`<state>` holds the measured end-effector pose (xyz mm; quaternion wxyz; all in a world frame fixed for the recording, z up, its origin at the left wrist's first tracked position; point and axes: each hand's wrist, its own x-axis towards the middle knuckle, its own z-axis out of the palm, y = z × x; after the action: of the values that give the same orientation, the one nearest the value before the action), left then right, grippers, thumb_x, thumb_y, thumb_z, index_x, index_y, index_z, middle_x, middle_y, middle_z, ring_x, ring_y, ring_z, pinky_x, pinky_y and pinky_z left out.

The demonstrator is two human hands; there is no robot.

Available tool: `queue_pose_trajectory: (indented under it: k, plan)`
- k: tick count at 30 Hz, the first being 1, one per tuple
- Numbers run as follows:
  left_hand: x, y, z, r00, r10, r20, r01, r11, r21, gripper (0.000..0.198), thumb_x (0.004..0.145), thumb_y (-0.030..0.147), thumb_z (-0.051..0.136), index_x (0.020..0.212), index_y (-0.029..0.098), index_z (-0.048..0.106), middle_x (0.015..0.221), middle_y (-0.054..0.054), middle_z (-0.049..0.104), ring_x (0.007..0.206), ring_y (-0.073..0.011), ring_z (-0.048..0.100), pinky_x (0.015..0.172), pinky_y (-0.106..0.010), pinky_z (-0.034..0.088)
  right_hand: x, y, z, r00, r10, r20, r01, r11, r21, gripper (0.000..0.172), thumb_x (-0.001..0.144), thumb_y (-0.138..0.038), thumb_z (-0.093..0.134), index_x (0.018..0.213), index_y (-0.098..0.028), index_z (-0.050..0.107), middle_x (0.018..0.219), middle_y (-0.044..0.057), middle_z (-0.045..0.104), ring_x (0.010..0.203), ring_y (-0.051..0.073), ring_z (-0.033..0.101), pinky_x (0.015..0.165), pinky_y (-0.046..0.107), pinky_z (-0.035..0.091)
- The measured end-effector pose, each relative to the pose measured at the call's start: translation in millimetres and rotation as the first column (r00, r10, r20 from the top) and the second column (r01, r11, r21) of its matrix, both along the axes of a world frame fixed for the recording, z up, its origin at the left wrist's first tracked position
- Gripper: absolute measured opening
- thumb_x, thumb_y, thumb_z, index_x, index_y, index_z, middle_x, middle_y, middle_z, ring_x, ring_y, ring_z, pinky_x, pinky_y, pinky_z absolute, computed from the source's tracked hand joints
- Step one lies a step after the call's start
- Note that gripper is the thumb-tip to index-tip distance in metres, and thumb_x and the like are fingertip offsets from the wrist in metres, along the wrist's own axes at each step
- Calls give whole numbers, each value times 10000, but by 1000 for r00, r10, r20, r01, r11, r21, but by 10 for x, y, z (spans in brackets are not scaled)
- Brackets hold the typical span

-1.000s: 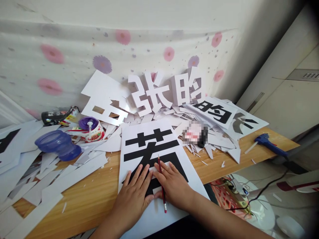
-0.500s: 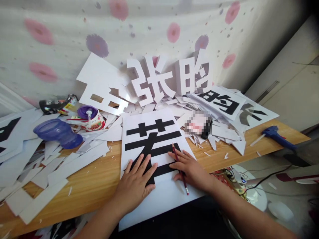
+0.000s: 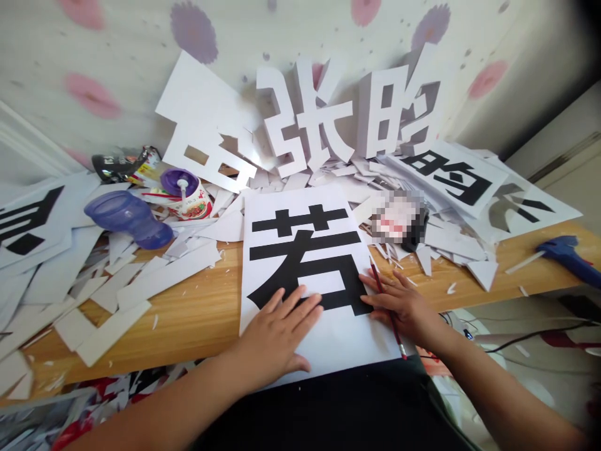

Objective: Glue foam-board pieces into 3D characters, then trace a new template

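A white paper sheet with a large black printed Chinese character lies on the wooden table in front of me. My left hand rests on its lower left part, fingers spread, over the character's bottom edge. At the sheet's right edge is my right hand, with a dark red pencil held between its thumb and fingers. The pencil slants, its pink eraser end towards me. The fingertips of my right hand touch the paper near the character's lower right corner.
White three-dimensional characters stand at the back among paper scraps. A blue-purple plastic vessel and a paper tub are at left. A blue glue gun lies right on the table. Cables run below.
My left hand has slid down the sheet, uncovering more of the character. My right hand, still with the pencil, has moved out to the right edge. The camera view has shifted.
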<state>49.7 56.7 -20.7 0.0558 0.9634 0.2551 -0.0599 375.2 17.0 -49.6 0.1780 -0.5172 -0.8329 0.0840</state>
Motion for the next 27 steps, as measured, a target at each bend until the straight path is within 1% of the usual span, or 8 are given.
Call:
queue_pose_trajectory:
  k: [4, 8, 12, 15, 17, 20, 24, 27]
  plan:
    - [322, 41, -60, 977, -199, 72, 202, 979, -35, 1003, 727, 608, 736, 1533, 280, 237, 1630, -21, 157, 1516, -296, 19, 1204, -596, 78, 21, 14, 21, 998, 20, 54, -20, 1000, -10, 226, 919, -339, 628, 1129, -308, 705, 1405, 82, 564, 1328, 305, 499, 1138, 657, 217]
    - [474, 64, -167, 949, -276, 150, 281, 960, -13, 997, 695, 471, 820, 1518, 340, 272, 1636, -9, 121, 1513, -322, -35, 1175, -676, 54, 47, 54, 183, 1000, 14, 24, -12, 997, -78, 244, 885, -418, 656, 1080, -286, 717, 1355, 97, 611, 1299, 320, 529, 1138, 666, 213]
    - [482, 43, -231, 950, -265, 164, 272, 962, -19, 724, 847, 312, 677, 1489, 361, 345, 1635, 1, 146, 1514, -322, 15, 1171, -674, 82, -99, 216, 476, 947, -32, -320, -1, 995, -104, 173, 890, -416, 653, 903, -265, 737, 972, 72, 765, 1037, 274, 692, 1148, 583, 287]
    - [474, 42, -266, 946, -262, 191, 271, 962, -23, 624, 910, 314, 579, 1489, 357, 347, 1635, 8, 156, 1513, -321, 22, 1172, -671, 67, -408, 464, 602, 746, -49, -664, -121, 971, -207, 309, 982, -456, 497, 1044, -257, 725, 685, 23, 701, 829, 222, 708, 995, 489, 485]
    - [475, 53, -282, 940, -269, 209, 281, 959, -31, 654, 903, 372, 594, 1498, 342, 327, 1638, 1, 149, 1512, -324, 17, 1173, -671, 49, -653, 662, 572, 559, -85, -825, -251, 931, -266, 460, 995, -552, 401, 1275, -267, 630, 836, 41, 727, 891, 220, 698, 884, 445, 550]
    - [491, 72, -284, 936, -267, 228, 285, 957, -53, 677, 884, 447, 611, 1494, 337, 336, 1634, -3, 175, 1512, -317, 44, 1182, -656, 57, -933, 904, 400, 394, -173, -903, -272, 916, -294, 480, 973, -577, 436, 1212, -235, 672, 1004, 71, 731, 893, 203, 688, 788, 375, 573]
    - [522, 75, -281, 934, -259, 247, 287, 954, -86, 533, 927, 404, 537, 1446, 342, 437, 1600, 3, 287, 1500, -312, 142, 1185, -641, 132, -1048, 982, 189, 373, -261, -890, -132, 935, -330, 283, 958, -415, 541, 950, -194, 717, 635, -8, 651, 594, 136, 615, 634, 297, 542]
    - [530, 64, -309, 927, -246, 283, 280, 956, -87, 490, 931, 430, 518, 1414, 356, 485, 1585, 9, 320, 1498, -331, 136, 1168, -664, 166, -1036, 942, 147, 386, -316, -867, -55, 930, -364, 73, 875, -289, 645, 869, -218, 630, 627, -47, 629, 546, 117, 573, 568, 263, 501]
